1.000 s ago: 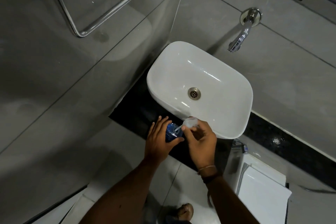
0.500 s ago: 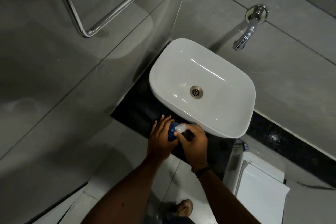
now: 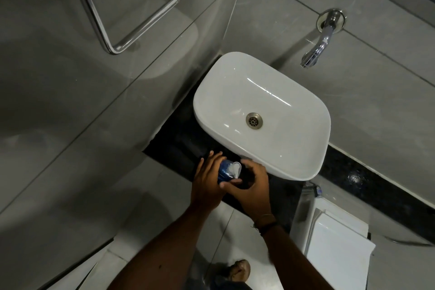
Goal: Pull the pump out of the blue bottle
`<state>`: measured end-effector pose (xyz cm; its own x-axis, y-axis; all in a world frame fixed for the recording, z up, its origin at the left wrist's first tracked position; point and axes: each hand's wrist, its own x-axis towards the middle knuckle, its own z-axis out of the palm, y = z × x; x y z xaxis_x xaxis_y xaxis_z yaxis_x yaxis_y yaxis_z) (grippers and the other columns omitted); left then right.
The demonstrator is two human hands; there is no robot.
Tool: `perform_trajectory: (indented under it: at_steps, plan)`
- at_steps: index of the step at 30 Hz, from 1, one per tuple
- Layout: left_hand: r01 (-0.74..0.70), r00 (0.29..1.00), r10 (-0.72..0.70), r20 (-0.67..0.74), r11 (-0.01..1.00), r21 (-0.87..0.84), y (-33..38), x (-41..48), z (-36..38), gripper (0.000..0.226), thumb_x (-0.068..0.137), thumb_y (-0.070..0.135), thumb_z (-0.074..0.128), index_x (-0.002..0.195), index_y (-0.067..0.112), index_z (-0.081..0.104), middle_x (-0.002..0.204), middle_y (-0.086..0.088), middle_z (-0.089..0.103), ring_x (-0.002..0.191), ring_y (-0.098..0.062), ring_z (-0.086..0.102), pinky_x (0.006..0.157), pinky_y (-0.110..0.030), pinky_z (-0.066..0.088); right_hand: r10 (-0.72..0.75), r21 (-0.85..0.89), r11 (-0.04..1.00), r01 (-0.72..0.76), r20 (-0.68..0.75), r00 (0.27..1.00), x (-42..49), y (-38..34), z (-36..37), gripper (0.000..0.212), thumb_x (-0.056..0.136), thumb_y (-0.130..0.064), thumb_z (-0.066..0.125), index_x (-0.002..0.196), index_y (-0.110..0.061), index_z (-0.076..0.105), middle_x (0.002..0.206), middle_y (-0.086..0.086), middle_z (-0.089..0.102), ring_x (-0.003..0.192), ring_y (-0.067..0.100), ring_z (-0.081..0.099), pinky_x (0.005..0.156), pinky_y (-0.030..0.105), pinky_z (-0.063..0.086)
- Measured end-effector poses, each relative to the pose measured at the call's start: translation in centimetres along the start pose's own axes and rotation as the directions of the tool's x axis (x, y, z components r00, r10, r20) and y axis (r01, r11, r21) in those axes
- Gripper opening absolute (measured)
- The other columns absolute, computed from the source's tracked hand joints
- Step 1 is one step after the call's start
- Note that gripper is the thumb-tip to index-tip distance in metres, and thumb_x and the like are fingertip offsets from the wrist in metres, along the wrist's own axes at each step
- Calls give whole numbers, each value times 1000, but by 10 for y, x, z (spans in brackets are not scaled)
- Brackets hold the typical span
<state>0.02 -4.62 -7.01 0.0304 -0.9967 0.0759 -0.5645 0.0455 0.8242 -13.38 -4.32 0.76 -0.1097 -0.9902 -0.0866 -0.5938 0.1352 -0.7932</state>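
Grey tiled walls [image 3: 70, 125] were seen around the scene, and a chrome rail [image 3: 131, 37] was fixed to the left one. A dark counter [image 3: 179, 139] ran along the foot of the walls. On it stood a white basin [image 3: 294, 148], its drain [image 3: 254, 120] set near the middle. A chrome tap [image 3: 316, 50] was mounted on the back wall, above and behind the basin. A white cistern [image 3: 339, 245] was seen lower right, just beside the counter's edge. A pale floor [image 3: 146, 195] lay below, and a foot [image 3: 240, 271] was seen on it at the bottom edge.

A blue bottle [image 3: 223, 172] was held over the counter's front edge, just in front of the basin's near-left corner and between the two hands. It was gripped by the left hand [image 3: 207, 186], whose fingers were curled round its left side while the thumb was laid across its front. A white pump [image 3: 235, 168] sat on top of the bottle, its spout turned toward the camera. The right hand [image 3: 254, 186] was cupped just to the right of the pump, its fingers curled, with the thumb reaching to the left thumb. Whether the pump itself was grasped by it could not be told. A dark band [image 3: 267, 222] was worn on the right wrist.
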Motion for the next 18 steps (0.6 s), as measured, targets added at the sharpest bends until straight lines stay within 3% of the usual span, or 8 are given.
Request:
perform_trajectory:
  at_steps: [2, 4, 5, 9, 11, 13, 17, 18]
  plan:
    - [-11, 1000, 11, 0, 1000, -2, 0, -1, -1, 79, 92, 69, 43, 136, 4, 59, 145, -11, 60, 147, -29, 42, 124, -52, 30, -33, -39, 999, 35, 58, 998, 1, -1, 2, 64, 57, -42, 97, 110, -13, 75, 111, 2, 69, 106, 19, 65, 96, 40, 56]
    - [17, 1000, -17, 8, 1000, -19, -1, 1, -1, 73, 94, 62, 38, 136, 6, 59, 146, -10, 59, 148, -27, 40, 123, -55, 29, -11, 7, 1000, 11, -41, 999, 4, 3, 2, 44, 55, -36, 98, 83, -15, 71, 90, 0, 65, 85, 19, 64, 77, 45, 57]
    - [31, 999, -30, 16, 999, -26, 0, 2, -1, 71, 92, 58, 39, 137, 7, 58, 147, -9, 59, 149, -26, 39, 122, -55, 29, 8, 28, 1000, -5, -87, 996, 5, 6, 0, 46, 53, -35, 98, 77, -14, 65, 86, 0, 62, 79, 20, 62, 72, 47, 57]
    - [-1, 1000, 1, 4, 1000, -3, -2, 0, 0, 76, 93, 66, 44, 136, 5, 59, 145, -10, 60, 147, -29, 42, 124, -53, 29, -17, 15, 1000, 16, 72, 997, 5, 6, 1, 70, 52, -43, 97, 114, -24, 71, 115, -5, 65, 111, 10, 63, 99, 31, 56]
    - [18, 1000, -18, 9, 1000, -1, -1, 0, 0, 73, 92, 61, 39, 137, 6, 58, 146, -9, 60, 148, -27, 40, 123, -55, 29, -21, 22, 1000, 21, 33, 999, 9, 3, 2, 51, 52, -38, 96, 97, -36, 70, 103, -5, 67, 101, 15, 65, 92, 41, 58]
    - [52, 998, -52, 20, 998, -20, 1, 2, -2, 71, 86, 56, 41, 138, 9, 58, 147, -7, 58, 149, -25, 38, 123, -55, 28, 25, 58, 998, -23, -34, 999, 12, 7, 1, 43, 53, -28, 95, 83, -27, 64, 93, 5, 66, 89, 28, 66, 82, 53, 58]
    - [47, 999, -47, 17, 998, -33, 3, 2, -2, 73, 85, 56, 46, 138, 8, 57, 147, -7, 58, 149, -25, 38, 125, -52, 26, 62, 20, 998, -64, 112, 992, 13, 9, 1, 61, 70, -9, 91, 127, -12, 70, 122, 5, 65, 115, 16, 66, 103, 35, 57]
    - [51, 998, -51, 24, 998, -29, 3, 2, -2, 73, 85, 56, 49, 139, 9, 56, 148, -6, 57, 150, -23, 37, 125, -51, 25, 73, -6, 997, -73, 119, 990, 15, 8, 3, 56, 74, -8, 88, 128, -10, 72, 122, 5, 66, 114, 11, 65, 105, 32, 56]
